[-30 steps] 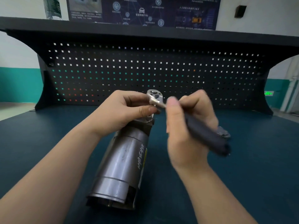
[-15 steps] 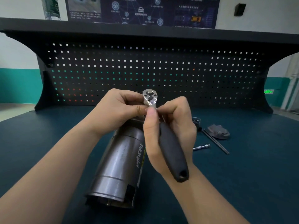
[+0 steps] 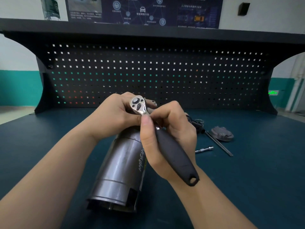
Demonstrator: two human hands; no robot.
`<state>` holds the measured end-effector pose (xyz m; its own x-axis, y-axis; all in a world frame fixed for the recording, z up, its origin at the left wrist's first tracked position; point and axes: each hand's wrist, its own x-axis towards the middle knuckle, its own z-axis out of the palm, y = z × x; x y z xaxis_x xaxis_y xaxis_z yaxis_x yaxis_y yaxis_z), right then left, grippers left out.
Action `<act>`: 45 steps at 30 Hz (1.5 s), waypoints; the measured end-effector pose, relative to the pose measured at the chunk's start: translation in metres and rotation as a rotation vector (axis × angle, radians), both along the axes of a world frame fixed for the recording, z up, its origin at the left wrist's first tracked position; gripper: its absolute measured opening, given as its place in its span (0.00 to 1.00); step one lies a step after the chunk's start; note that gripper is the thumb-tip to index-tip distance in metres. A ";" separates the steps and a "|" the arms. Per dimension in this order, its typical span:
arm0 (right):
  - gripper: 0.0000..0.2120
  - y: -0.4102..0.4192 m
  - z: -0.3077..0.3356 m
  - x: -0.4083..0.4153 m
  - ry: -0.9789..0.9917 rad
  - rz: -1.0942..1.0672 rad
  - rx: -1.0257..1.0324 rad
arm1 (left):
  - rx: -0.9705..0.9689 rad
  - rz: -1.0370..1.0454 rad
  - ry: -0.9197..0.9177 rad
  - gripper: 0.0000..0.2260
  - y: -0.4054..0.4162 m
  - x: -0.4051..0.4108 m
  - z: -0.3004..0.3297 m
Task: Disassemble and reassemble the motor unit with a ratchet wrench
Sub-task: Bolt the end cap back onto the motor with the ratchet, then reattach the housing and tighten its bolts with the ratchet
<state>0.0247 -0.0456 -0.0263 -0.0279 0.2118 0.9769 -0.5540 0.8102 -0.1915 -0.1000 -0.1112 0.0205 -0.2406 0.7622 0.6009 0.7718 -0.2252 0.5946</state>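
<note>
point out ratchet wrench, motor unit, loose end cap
ratchet wrench [image 3: 173, 156]: head view, black handle.
motor unit [image 3: 118, 167]: head view, grey cylinder wall.
end cap [image 3: 222, 133]: head view, its domed top, on the bench at right.

Black pegboard [image 3: 156, 76], wall poster [image 3: 143, 10], bottle [image 3: 50, 8], blue mat [image 3: 255, 179]

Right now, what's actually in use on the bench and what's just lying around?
In use:
- motor, lying on the mat
- ratchet wrench, head at the motor's far end
- right hand gripping the wrench
- left hand at the motor's far end, beside the wrench head

Lying about:
- grey cap
- thin rod
- small extension bar
- key ring
</note>
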 end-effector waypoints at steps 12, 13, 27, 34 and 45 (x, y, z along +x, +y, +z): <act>0.06 0.004 0.018 0.013 0.052 0.190 -0.211 | 0.208 0.165 0.048 0.03 0.010 0.010 -0.005; 0.05 0.006 0.019 0.014 0.053 0.198 -0.217 | 0.227 0.233 0.122 0.03 0.011 0.012 -0.006; 0.18 0.062 0.036 0.026 0.047 0.475 -0.576 | 0.283 0.320 0.194 0.14 0.015 0.019 -0.008; 0.06 0.048 0.013 -0.004 -0.409 0.158 -0.511 | 0.260 0.358 0.339 0.18 0.013 0.024 -0.007; 0.06 0.102 0.031 0.002 -0.528 0.118 -1.089 | 0.112 0.445 0.508 0.12 0.018 0.012 -0.008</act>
<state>0.0264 0.0561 0.0050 -0.4428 0.8836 0.1520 -0.2617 0.0348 -0.9645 -0.0881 -0.0935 0.0129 -0.1844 0.5829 0.7913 0.9822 0.1393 0.1263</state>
